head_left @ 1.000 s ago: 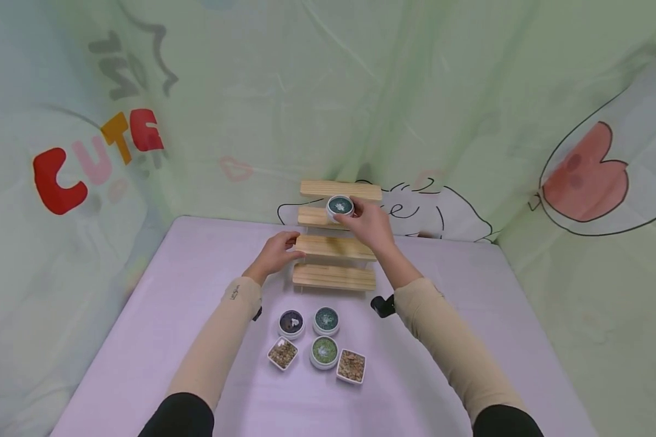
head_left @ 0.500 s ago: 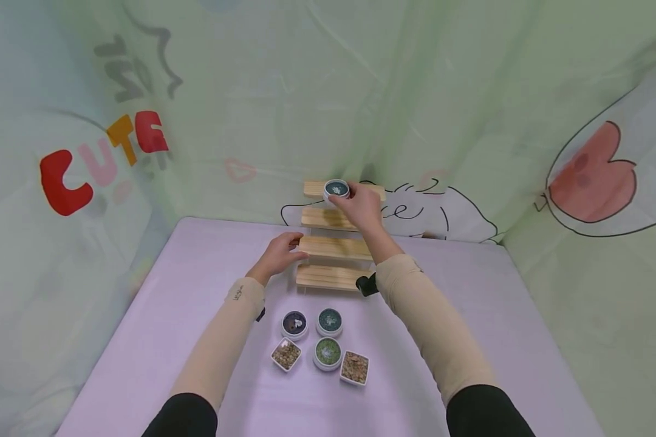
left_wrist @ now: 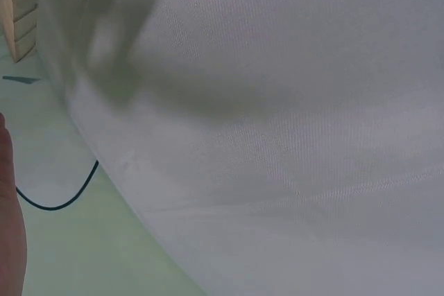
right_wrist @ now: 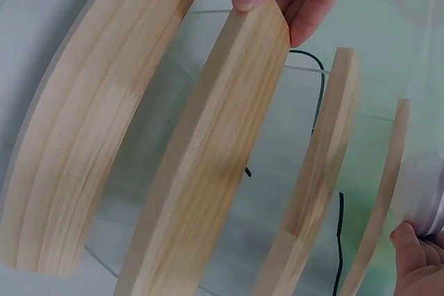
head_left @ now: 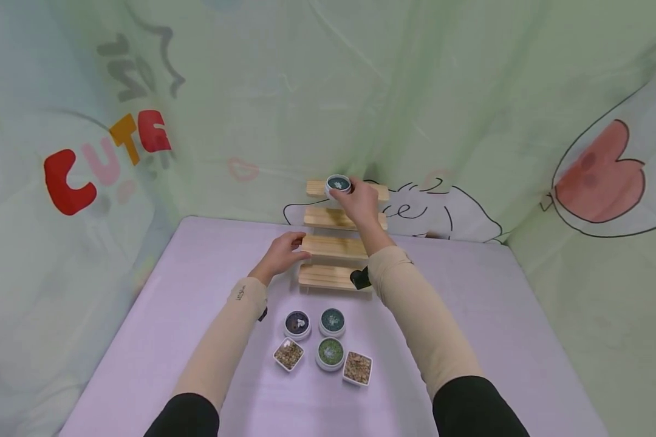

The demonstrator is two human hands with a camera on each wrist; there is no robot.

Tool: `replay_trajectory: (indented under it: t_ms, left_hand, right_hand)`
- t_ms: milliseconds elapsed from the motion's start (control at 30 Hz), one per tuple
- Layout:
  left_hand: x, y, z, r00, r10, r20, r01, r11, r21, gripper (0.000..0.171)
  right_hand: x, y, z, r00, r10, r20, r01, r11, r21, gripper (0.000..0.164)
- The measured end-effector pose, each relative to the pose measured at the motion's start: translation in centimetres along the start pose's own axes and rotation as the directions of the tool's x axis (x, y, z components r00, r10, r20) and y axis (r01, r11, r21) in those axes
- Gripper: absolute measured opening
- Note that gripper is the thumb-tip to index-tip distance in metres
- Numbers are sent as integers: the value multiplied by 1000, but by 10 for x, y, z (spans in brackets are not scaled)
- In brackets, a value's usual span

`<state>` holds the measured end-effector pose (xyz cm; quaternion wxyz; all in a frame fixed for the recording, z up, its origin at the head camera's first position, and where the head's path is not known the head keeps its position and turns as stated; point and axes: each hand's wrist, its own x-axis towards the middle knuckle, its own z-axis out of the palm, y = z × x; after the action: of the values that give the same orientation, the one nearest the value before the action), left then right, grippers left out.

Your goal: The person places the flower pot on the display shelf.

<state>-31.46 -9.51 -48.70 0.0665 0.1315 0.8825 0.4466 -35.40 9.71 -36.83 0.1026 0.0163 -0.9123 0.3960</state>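
Note:
My right hand (head_left: 362,205) holds a small round white pot (head_left: 338,184) with a dark teal top and a pale fleck in it. The pot is at the top board of a four-tier wooden stand (head_left: 334,247); in the right wrist view its white side (right_wrist: 422,195) shows just beyond that board's edge. With thumb in front and fingers behind, my left hand (head_left: 277,255) grips the left end of the second board from the bottom, as the right wrist view shows at the board (right_wrist: 208,150). Clear side panels join the tiers. The left wrist view catches only a hand's edge (left_wrist: 10,227).
Before the stand, on the lilac cloth (head_left: 415,364), sit a dark round pot (head_left: 297,323), a teal one (head_left: 332,321), a green one (head_left: 330,352), and two square white pots of pebbles, left (head_left: 288,354) and right (head_left: 358,368). A printed curtain (head_left: 262,91) hangs close behind.
My right hand has carried the round pot up from the second-highest board to the top board, with its forearm swinging left. The left hand keeps its grip on the stand.

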Motion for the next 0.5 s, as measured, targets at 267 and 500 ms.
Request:
replay_trajectory:
  t_ms: [267, 500]
  left_hand:
    - [1, -2, 1, 1000, -11, -1, 11, 1000, -4, 65]
    - [1, -2, 1, 1000, -10, -3, 10, 1000, 4, 65]
  right_hand:
    - [4, -3, 6, 1000, 26, -10, -26, 998, 50, 49]
    - [7, -3, 11, 999, 30, -29, -28, 997, 66, 46]
